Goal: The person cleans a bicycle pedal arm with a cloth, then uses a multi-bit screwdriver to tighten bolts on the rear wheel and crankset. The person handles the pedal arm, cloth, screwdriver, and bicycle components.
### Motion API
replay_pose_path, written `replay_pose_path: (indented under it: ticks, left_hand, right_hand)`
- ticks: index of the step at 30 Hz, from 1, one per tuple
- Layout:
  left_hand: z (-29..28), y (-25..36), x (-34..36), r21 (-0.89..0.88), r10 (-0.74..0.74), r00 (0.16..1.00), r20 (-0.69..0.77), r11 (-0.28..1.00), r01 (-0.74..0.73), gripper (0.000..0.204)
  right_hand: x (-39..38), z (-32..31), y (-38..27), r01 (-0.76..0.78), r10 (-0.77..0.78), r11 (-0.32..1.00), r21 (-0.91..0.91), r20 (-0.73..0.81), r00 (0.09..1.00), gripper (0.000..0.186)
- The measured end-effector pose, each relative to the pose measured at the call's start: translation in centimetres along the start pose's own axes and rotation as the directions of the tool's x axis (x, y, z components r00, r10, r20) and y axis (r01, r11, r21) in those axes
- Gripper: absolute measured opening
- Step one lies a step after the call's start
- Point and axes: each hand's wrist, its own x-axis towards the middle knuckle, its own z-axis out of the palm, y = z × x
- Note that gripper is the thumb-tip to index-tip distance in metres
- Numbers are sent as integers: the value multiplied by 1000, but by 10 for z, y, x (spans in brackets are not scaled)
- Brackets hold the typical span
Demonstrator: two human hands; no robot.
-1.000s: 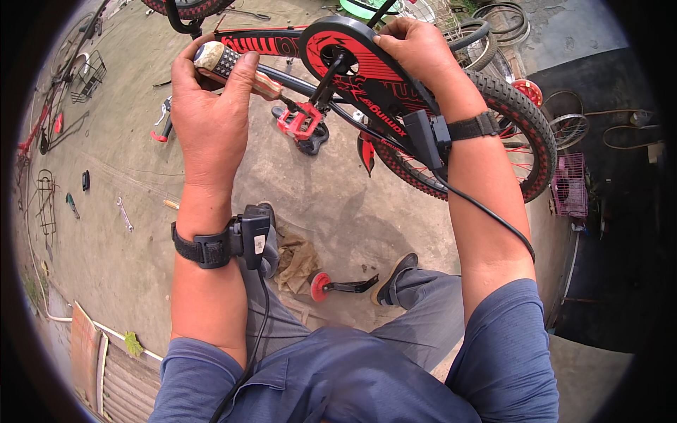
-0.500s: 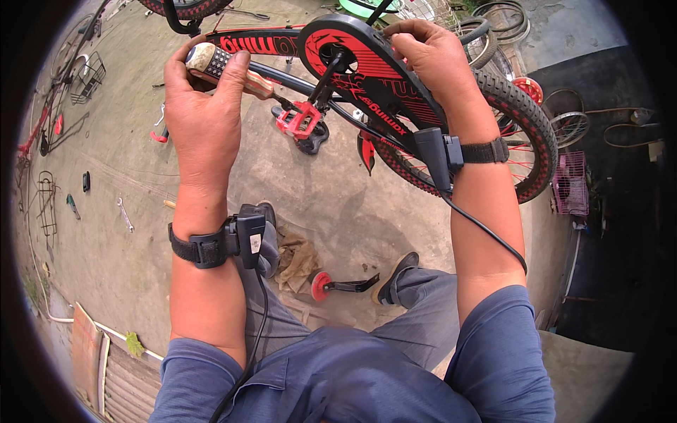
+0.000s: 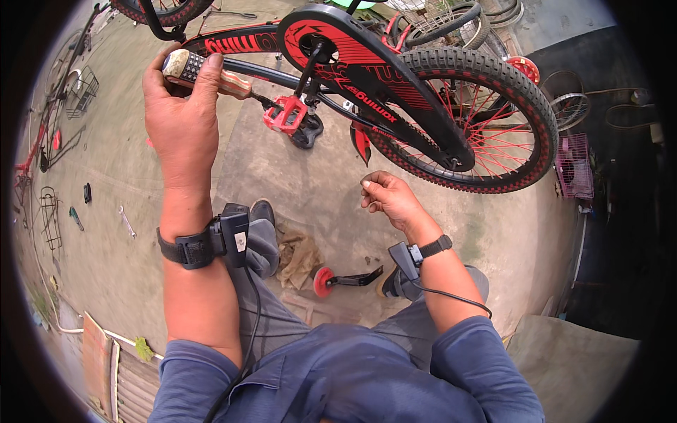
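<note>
Gripping a screwdriver with a worn wooden handle (image 3: pixel 204 70), the left hand (image 3: pixel 180 106) closes fully around it, the tip aimed beyond the fist at the red plastic pedal (image 3: pixel 285 114) of the small black-and-red bicycle (image 3: pixel 395 77). The right hand (image 3: pixel 388 197) hangs loosely curled and empty, well below. The pedal work seems unfinished; a red training wheel on its black bracket (image 3: pixel 342 280) lies detached on the ground.

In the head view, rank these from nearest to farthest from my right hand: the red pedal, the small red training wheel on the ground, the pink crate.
From the right hand:
1. Small red training wheel, below, on the ground.
2. Red pedal, up and left; close to the first.
3. Pink crate, far right.
</note>
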Motion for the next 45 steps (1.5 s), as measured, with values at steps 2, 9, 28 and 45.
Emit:
replay_pose_path:
  ticks: [2,9,28,45]
  left_hand:
    - [1,0,-1,54,2,1000,-3,999,-2,49]
    - [4,-2,-5,129,0,1000,16,992,-2,54]
    - [14,-6,-7,330,5,998,70,944,-28,52]
    - [6,-7,-6,135,68,998,17,988,-69,44]
  right_hand:
    - [-1,-11,34,-64,68,996,67,-61,996,18]
    - [-1,-48,111,-171,215,965,197,-235,948,28]
    - [19,-91,155,-181,321,920,346,-406,855,28]
    - [25,-147,148,-41,196,946,322,-465,863,28]
